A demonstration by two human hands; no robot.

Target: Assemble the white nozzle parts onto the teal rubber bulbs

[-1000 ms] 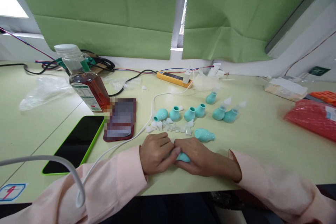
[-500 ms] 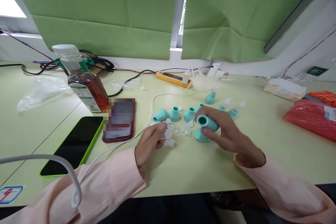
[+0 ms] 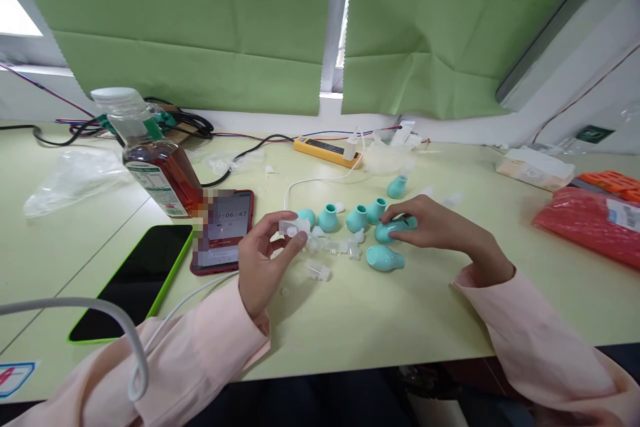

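Between the thumb and fingers of my left hand (image 3: pixel 267 257) is a small clear plastic nozzle piece (image 3: pixel 293 228), raised over the table. My right hand (image 3: pixel 440 227) grips a teal squeeze bulb (image 3: pixel 386 232), which is turned on its side low over the table. Just in front of that lies another teal bulb (image 3: pixel 384 258) on its side. Several more bulbs stand behind, among them one upright bulb (image 3: pixel 328 217) with its mouth up. Loose clear plastic pieces (image 3: pixel 345 248) lie between my hands, and one clear piece (image 3: pixel 318 270) is nearer to me.
On the left are a green-edged phone (image 3: pixel 133 280), a red-cased phone (image 3: pixel 225 233) and a bottle of amber liquid (image 3: pixel 163 173). A white cable (image 3: pixel 320 180) runs from the yellow power strip (image 3: pixel 325 151). A red plastic package (image 3: pixel 585 220) lies at right.
My right hand has lowered its bulb and tipped it sideways. My left hand has shifted left and lifted the clear piece into plainer view. The front bulb now lies on its side.
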